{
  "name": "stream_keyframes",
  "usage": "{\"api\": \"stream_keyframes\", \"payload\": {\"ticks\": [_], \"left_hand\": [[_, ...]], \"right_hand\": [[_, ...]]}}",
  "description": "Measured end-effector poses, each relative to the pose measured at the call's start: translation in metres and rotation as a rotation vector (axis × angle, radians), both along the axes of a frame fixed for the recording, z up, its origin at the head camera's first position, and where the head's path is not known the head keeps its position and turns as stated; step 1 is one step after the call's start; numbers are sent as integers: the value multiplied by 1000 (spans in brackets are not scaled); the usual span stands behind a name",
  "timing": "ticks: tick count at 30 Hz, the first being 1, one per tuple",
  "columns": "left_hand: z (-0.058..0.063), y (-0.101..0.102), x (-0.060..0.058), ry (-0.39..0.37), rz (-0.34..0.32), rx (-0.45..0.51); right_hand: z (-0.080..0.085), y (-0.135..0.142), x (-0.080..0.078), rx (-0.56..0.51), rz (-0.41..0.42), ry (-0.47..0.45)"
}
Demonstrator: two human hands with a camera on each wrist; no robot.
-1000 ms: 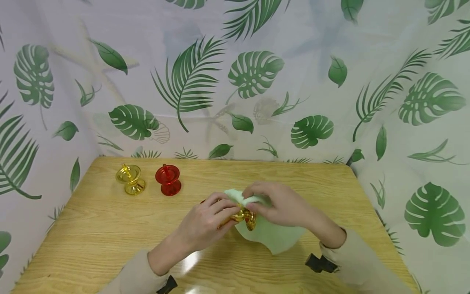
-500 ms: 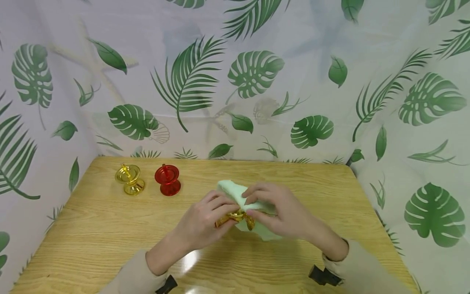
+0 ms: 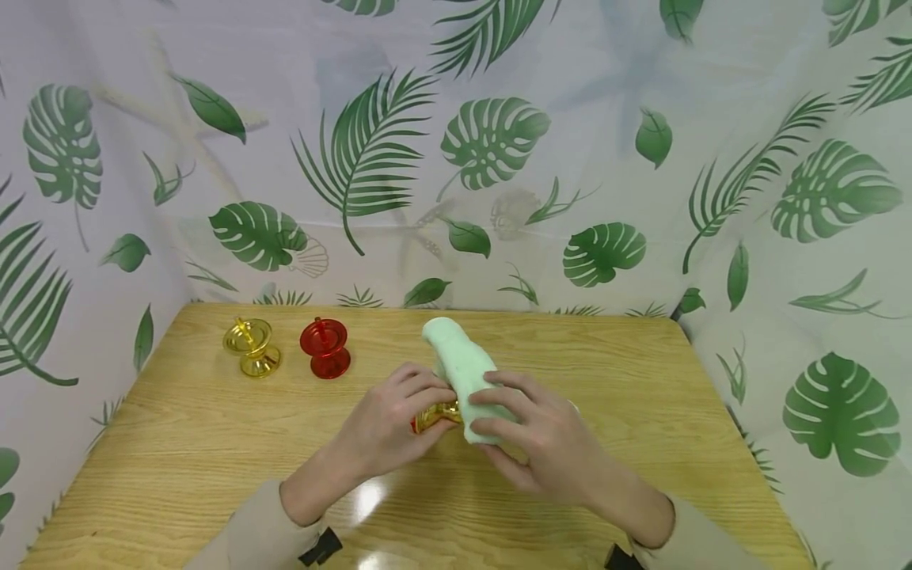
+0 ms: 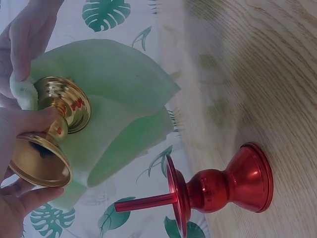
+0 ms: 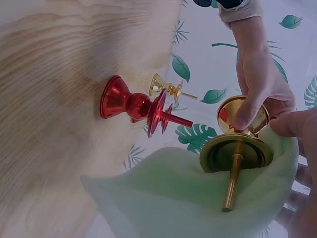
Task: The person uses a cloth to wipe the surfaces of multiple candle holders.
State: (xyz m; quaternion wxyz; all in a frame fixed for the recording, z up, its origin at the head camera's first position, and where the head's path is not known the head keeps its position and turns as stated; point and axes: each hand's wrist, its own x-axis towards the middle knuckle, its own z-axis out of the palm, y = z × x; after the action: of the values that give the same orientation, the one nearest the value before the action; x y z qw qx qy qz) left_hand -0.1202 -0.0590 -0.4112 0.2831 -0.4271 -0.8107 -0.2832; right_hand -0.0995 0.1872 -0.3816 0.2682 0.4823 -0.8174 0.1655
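My left hand (image 3: 388,419) grips a gold candle holder (image 3: 438,413) by its narrow stem, lying sideways between the hands. In the right wrist view its spike (image 5: 233,183) points away from the left thumb. My right hand (image 3: 541,435) holds a pale green cloth (image 3: 466,368), its curled fingers pressing the cloth to the holder's right end. The cloth hangs loosely below the holder in the left wrist view. Near the hands a red candle holder (image 4: 210,191) stands upright on the table; the left hand hides most of it in the head view.
At the back left of the wooden table (image 3: 214,443) stand another gold candle holder (image 3: 258,348) and another red candle holder (image 3: 328,348), side by side. A leaf-printed curtain (image 3: 399,277) closes off the back and sides.
The right hand has drawn the cloth up and round the gold holder's right end, moving slightly nearer the body. The cloth now stands folded upward. The left hand has barely moved.
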Motion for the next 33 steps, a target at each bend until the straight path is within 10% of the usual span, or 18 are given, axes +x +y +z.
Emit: {"api": "stream_keyframes", "payload": {"ticks": [7,15,22,33], "left_hand": [[0,2,-1,91,-1,-22],[-2,1,1,207,-8,-72],[-4,-2,1,158,-79,23],[-5,-2,1,-49,-102,378]], "right_hand": [[7,-3,-11,-8,-57,-153],[19,0,-29,-72,-19,-613],[17,9,-41,-292,20,-921],[6,24,-45,-580,-117,-866]]}}
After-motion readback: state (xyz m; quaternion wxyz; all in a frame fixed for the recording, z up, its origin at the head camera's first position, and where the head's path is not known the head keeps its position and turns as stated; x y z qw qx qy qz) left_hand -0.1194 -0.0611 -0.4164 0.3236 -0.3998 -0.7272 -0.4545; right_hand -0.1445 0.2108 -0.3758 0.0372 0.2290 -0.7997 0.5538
